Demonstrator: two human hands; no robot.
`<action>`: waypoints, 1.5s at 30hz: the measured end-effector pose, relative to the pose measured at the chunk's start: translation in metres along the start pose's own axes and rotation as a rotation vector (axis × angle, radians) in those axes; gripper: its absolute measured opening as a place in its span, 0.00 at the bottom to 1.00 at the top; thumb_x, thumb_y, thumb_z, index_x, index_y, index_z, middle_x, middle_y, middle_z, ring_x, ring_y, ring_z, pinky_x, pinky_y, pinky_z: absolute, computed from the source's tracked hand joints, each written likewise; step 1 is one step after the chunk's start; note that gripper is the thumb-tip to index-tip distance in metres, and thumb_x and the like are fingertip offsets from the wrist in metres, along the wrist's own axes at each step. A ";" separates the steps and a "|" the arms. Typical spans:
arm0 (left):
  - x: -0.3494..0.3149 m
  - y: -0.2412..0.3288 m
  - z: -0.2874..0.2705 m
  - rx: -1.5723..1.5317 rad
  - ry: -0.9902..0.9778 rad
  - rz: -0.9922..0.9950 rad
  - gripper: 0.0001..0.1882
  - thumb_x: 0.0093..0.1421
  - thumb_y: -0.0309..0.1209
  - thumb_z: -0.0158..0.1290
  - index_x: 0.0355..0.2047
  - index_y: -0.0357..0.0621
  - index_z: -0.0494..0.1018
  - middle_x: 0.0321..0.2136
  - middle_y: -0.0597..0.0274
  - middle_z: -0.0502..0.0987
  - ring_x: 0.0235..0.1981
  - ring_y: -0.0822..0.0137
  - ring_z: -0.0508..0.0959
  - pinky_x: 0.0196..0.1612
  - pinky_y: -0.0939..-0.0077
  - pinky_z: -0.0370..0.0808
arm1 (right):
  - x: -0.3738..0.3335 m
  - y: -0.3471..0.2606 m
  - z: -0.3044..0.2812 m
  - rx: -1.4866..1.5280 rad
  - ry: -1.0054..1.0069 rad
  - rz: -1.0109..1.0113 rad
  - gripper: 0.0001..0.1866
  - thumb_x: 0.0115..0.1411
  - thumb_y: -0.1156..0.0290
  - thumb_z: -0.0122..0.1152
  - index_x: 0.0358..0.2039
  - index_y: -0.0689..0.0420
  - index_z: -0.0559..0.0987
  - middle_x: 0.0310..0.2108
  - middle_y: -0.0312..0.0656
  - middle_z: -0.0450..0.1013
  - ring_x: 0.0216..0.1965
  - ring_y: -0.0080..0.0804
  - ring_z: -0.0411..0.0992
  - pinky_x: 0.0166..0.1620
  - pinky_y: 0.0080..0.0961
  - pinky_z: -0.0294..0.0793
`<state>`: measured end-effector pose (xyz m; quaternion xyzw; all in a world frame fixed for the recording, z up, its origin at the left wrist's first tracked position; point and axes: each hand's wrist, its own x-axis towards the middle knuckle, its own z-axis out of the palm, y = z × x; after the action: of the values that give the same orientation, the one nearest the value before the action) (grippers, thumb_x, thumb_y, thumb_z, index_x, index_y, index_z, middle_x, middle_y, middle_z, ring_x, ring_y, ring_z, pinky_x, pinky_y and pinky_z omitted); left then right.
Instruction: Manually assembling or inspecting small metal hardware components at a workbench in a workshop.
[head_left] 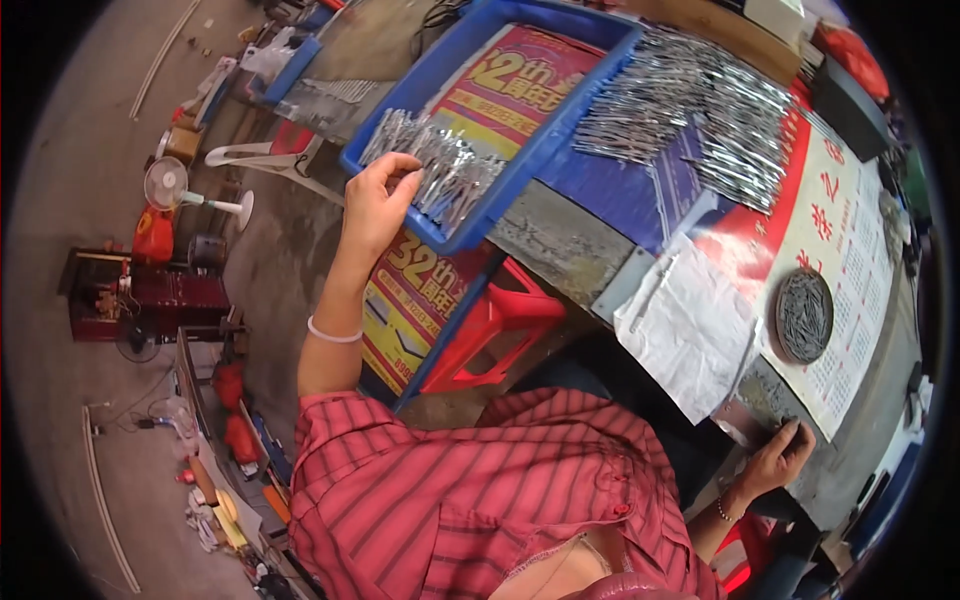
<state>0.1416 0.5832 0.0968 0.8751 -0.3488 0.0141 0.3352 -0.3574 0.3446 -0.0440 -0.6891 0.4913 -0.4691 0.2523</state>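
a tray (547, 148) is sitting on the left, and metal pieces (430, 160) are lying in its near end, beside the left hand (380, 200). to its right, a pile (700, 115) is resting on the table (565, 240). nearer, a paper sheet (690, 330) is lying across the table edge, left of a round dish (779, 325) standing on a calendar (845, 235).

The slim pieces (440, 165) in the tray are bright, shiny metal, and the heaped strips (740, 140) share that polished gleam. The tray (556, 128) looks like smooth blue plastic; the printed sheet (515, 85) lining it resembles slick paper. Beneath, the bench (565, 238) is grey, matt and scuffed rough. The white sheet (685, 325) is creased and dull — paper or thin cloth, hard to tell — while the red stool (520, 318) is smooth, glossy plastic. The striped shirt (470, 465) is soft, matt cloth.
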 end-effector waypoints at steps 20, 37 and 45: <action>0.041 -0.024 0.050 0.273 -0.254 0.107 0.11 0.49 0.30 0.49 0.31 0.36 0.67 0.27 0.43 0.71 0.30 0.44 0.72 0.33 0.57 0.68 | 0.005 -0.034 0.008 -0.416 0.054 -0.032 0.07 0.56 0.73 0.56 0.36 0.59 0.74 0.29 0.46 0.72 0.31 0.38 0.73 0.37 0.29 0.72; 0.028 -0.018 0.041 0.877 -0.224 0.221 0.34 0.54 0.30 0.47 0.61 0.35 0.54 0.33 0.40 0.76 0.32 0.46 0.77 0.36 0.58 0.72 | 0.010 -0.036 0.001 -0.118 0.030 -0.167 0.06 0.52 0.74 0.59 0.29 0.59 0.72 0.23 0.45 0.68 0.23 0.44 0.71 0.26 0.33 0.69; 0.029 -0.026 0.045 0.916 -0.175 0.153 0.23 0.53 0.32 0.47 0.50 0.34 0.65 0.32 0.41 0.76 0.32 0.45 0.77 0.35 0.55 0.73 | 0.013 -0.036 0.000 -0.113 0.028 -0.172 0.06 0.52 0.75 0.59 0.29 0.59 0.71 0.23 0.44 0.68 0.23 0.42 0.71 0.26 0.33 0.69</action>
<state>0.1698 0.5529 0.0541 0.9025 -0.3971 0.1172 -0.1181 -0.3405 0.3469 -0.0104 -0.7352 0.4593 -0.4705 0.1649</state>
